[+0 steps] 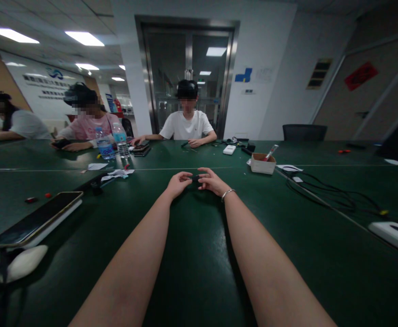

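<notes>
A small black object (pixel 195 179), cylinder-like but too dark to name, is held between my two hands just above the green table. My left hand (pixel 179 184) pinches its left end with thumb and fingertips. From the other side, my right hand (pixel 213 182) closes on its right end, the forefinger arched above it. A silver bangle (pixel 228 194) circles my right wrist. My fingers partly cover the object, so its ends are hidden.
On the left lie a phone (pixel 38 218) on a white box, a white mouse-shaped item (pixel 27 263) and paper scraps (pixel 117 174). Water bottles (pixel 120 140) stand beyond. Rightward are a small box (pixel 262 164), black cables (pixel 331 193) and a white device (pixel 394 236). Several people sit around the table (pixel 199 272).
</notes>
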`<state>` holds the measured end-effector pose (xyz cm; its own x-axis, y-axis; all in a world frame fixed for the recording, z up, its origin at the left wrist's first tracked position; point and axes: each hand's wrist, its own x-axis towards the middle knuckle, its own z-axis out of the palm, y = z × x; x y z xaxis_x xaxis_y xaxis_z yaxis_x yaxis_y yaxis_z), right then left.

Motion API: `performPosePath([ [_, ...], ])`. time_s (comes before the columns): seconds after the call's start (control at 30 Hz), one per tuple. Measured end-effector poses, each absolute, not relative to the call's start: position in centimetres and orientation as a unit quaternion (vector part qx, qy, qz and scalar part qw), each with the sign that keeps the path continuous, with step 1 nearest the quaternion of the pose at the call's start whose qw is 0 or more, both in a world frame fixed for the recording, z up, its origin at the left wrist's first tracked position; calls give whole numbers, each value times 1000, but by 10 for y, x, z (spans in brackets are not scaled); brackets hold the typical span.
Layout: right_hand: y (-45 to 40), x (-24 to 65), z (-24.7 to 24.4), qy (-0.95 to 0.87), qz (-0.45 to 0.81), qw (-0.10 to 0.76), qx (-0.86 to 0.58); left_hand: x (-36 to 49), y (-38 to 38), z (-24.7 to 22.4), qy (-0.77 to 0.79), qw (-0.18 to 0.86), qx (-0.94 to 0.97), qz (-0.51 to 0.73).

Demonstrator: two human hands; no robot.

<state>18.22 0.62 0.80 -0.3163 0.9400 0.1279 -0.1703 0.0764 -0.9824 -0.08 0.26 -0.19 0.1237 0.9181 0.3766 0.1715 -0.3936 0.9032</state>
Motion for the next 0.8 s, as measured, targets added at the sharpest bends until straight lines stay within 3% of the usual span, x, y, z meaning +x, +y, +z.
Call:
performPosePath([
  [0.2, 11, 177, 6, -617, 512, 415, -431, -2, 4, -3, 418, 372, 658, 504],
  [0.33, 5, 182, 10, -574, 571, 468, -353, -2, 4, -4, 417, 372, 657, 506],
  [0.57, 8, 177, 9, -580, 543, 438, -421, -1, 2, -1, 429, 371, 648, 508],
  [0.7, 6, 181, 8, -553, 573, 491, -353, -1, 1, 0, 438, 364, 641, 516],
  [0.8, 7, 180, 8, -532, 571, 488, -391, -1, 1, -1, 437, 362, 642, 515],
])
